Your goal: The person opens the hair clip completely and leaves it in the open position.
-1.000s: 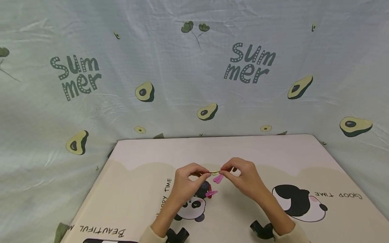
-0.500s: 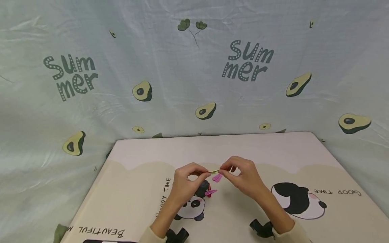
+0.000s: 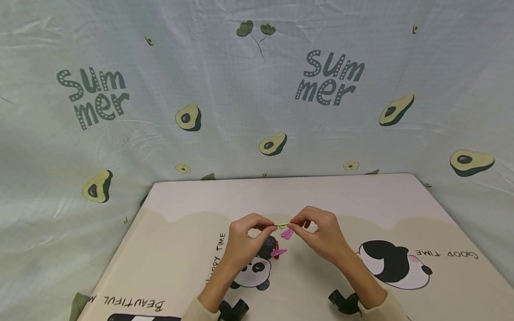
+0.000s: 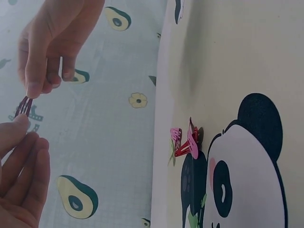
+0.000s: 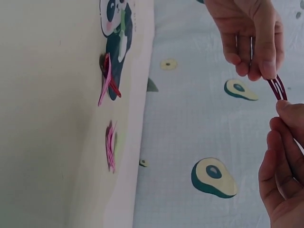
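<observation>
A dark red snap hair clip (image 4: 23,107) is held up between both hands, clear of the table. My left hand (image 3: 249,234) pinches one end between thumb and index finger. The opposite end is pinched by my right hand (image 3: 320,232). Slots between the narrow strips of the clip show in the right wrist view. Beyond the hands lie pink hair clips (image 3: 287,234) beside a green hair clip (image 3: 284,226), which is partly hidden behind the held one. Nearer the printed panda, another pink hair clip (image 3: 278,253) lies across a red hair clip (image 5: 114,89).
The table (image 3: 192,254) wears a cream cover printed with pandas and words. A pale cloth (image 3: 225,89) with avocado prints hangs behind its far edge. Black straps with blocky mounts (image 3: 344,302) sit at both wrists.
Both hands keep their pinch on the hair clip and hardly move. The head view shifts slightly. The loose hair clips stay where they lay.
</observation>
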A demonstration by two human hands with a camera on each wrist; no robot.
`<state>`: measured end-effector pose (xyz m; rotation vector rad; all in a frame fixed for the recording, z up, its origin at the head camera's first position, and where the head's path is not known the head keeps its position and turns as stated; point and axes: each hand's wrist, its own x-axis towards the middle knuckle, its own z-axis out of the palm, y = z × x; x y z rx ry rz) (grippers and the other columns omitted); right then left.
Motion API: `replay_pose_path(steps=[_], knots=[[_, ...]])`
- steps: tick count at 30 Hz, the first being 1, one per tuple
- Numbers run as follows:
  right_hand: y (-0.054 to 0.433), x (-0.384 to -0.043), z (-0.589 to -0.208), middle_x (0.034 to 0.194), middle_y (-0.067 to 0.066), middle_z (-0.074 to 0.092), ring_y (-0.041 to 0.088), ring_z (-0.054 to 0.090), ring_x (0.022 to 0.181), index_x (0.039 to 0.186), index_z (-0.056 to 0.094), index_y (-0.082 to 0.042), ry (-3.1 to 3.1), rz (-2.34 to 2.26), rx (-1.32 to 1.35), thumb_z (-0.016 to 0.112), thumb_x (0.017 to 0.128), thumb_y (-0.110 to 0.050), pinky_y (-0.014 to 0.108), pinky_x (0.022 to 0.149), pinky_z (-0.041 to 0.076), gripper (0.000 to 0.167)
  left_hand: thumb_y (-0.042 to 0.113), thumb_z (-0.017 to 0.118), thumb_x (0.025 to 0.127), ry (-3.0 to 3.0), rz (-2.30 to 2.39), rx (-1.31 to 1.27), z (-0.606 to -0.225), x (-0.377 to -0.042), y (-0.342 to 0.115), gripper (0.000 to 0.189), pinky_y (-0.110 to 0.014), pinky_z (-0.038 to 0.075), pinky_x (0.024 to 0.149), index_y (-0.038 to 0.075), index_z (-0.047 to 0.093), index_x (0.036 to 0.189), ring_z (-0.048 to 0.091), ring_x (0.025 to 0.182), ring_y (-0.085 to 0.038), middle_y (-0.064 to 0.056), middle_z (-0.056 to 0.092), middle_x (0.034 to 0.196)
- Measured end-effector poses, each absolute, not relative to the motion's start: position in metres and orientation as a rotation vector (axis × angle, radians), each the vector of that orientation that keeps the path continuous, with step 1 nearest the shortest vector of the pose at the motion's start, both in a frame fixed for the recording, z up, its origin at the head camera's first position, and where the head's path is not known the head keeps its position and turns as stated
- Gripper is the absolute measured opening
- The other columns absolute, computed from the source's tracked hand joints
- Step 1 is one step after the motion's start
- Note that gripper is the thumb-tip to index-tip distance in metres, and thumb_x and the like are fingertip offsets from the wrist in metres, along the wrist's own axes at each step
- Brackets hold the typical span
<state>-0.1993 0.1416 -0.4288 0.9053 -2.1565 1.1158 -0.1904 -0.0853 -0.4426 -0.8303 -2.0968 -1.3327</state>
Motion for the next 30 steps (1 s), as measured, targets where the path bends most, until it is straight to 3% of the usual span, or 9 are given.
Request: replay_pose_path(steps=[9,30], knots=[[0.1387,-0.1993,-0.4295,0.079,-0.004,0.071,0.008,0.061,0.069,0.088,0.075,-0.014,-2.056,1.099,0.962,0.088,0.073,0.005,0.018,0.063,0.053,0.028,0.007,0.082,0.087,-2.080,-1.263,-0.831,-0.4422,-0.1903,-0.0862,0.009,-0.017,0.060,0.074,0.011,0.078,0.094,0.072,0.077,-0.010,0.000,0.077,0.086],[0.1374,-0.1943,-0.4282,0.078,-0.003,0.071,0.008,0.060,0.070,0.086,0.074,-0.012,-2.069,1.105,0.957,0.089,0.072,0.005,0.018,0.064,0.055,0.027,0.008,0.081,0.088,-1.953,-1.163,-0.875,-0.4424,-0.1905,-0.0852,0.004,-0.017,0.059,0.072,0.008,0.078,0.092,0.070,0.072,-0.012,-0.002,0.077,0.082]])
